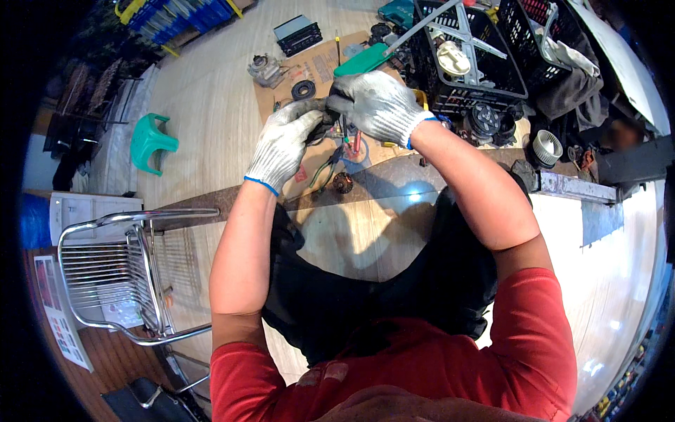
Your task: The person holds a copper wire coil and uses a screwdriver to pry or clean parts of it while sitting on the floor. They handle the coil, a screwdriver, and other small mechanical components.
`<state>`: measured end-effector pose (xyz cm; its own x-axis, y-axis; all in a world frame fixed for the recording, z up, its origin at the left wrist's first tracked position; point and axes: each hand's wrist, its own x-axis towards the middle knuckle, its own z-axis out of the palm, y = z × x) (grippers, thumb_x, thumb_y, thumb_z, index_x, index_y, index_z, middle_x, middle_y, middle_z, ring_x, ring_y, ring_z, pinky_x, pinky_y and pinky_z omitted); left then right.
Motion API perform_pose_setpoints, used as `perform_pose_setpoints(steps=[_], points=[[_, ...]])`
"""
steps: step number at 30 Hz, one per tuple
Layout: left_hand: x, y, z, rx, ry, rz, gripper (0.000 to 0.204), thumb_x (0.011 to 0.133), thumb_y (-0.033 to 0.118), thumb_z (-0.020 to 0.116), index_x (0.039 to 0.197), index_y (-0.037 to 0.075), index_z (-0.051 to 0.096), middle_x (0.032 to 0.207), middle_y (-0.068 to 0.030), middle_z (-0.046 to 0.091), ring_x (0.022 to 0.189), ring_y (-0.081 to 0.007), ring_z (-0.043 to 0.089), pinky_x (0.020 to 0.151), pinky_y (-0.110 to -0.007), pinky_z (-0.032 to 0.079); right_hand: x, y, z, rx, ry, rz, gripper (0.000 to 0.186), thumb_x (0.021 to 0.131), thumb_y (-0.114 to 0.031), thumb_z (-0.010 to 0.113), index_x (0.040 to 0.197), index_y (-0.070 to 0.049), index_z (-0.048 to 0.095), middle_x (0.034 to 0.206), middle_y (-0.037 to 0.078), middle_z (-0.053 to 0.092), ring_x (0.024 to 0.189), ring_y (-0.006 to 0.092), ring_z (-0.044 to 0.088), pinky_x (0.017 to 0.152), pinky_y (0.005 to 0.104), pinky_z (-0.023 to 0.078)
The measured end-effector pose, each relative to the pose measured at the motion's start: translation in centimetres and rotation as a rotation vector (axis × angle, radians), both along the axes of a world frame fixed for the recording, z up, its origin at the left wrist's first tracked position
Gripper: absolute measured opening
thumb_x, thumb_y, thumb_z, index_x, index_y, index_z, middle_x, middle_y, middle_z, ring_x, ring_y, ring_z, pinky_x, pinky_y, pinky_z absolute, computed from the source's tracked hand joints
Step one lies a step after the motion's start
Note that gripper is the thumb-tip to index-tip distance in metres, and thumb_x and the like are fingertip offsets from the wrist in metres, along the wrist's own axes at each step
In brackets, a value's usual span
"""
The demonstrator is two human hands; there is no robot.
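From my remote station, the head view, the only one on my feed, records a seated person in a red short-sleeved shirt, both hands in pale knit gloves with blue cuff edging. The left hand is curled, thumb and fingers pinching a small dark part. The right hand meets it from the other side, fingers bent together against that part; their exact contact points are too dark for me to make out. The part is held above a cardboard sheet, which lies on the floor. On the sheet I note a black ring just beyond the left hand and a metal housing near the sheet's far left corner. Pliers lie below the hands, toward the person, with a round copper-coloured part just beside them. A green-ended tool with a grey handle lies just beyond the right hand, its handle running toward a loaded black crate. To the left, well apart from the work, I log a green stool and a chrome-framed chair.
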<state>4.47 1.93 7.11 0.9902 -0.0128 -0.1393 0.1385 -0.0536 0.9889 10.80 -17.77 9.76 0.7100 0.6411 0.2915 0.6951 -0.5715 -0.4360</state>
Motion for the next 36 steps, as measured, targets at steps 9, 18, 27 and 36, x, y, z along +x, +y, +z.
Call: perform_pose_setpoints(steps=[9, 18, 27, 36], points=[[0.4, -0.7, 0.0, -0.405, -0.049, 0.211, 0.034, 0.099, 0.009, 0.053, 0.129, -0.007, 0.054, 0.121, -0.0200, 0.064, 0.111, -0.0279, 0.064, 0.097, -0.035, 0.051, -1.9, 0.9, -1.1, 0.222, 0.139, 0.055, 0.031, 0.095, -0.032, 0.052, 0.104, -0.006, 0.066, 0.096, 0.021, 0.068, 0.090, 0.0393, 0.066, 0.077, 0.0485, 0.052], [0.5, -0.3, 0.8, -0.903, -0.150, 0.146, 0.035, 0.100, 0.013, 0.049, 0.131, -0.003, 0.051, 0.126, -0.0230, 0.060, 0.116, -0.0395, 0.060, 0.102, -0.053, 0.048, -2.0, 1.5, -2.5, 0.268, 0.394, 0.084, 0.032, 0.092, -0.031, 0.056, 0.101, -0.003, 0.068, 0.094, 0.020, 0.068, 0.090, 0.0371, 0.065, 0.078, 0.0438, 0.050], [0.1, 0.3, 1.0, -0.929, -0.152, 0.092, 0.034, 0.098, 0.013, 0.052, 0.129, 0.000, 0.054, 0.120, -0.0210, 0.063, 0.111, -0.0368, 0.063, 0.099, -0.052, 0.051, -1.1, 1.2, -2.9, 0.226, 0.410, 0.195, 0.030, 0.093, -0.030, 0.058, 0.099, -0.002, 0.069, 0.084, 0.016, 0.067, 0.075, 0.0309, 0.066, 0.069, 0.0391, 0.050], [0.0, 0.6, 0.7, -0.920, -0.151, 0.012, 0.037, 0.098, 0.013, 0.052, 0.130, -0.004, 0.052, 0.117, -0.0220, 0.064, 0.108, -0.0380, 0.065, 0.093, -0.051, 0.053, -0.3, 1.1, -3.5, 0.161, 0.274, 0.292, 0.030, 0.092, -0.028, 0.060, 0.109, -0.005, 0.070, 0.090, 0.018, 0.069, 0.081, 0.0303, 0.068, 0.072, 0.0368, 0.052]])
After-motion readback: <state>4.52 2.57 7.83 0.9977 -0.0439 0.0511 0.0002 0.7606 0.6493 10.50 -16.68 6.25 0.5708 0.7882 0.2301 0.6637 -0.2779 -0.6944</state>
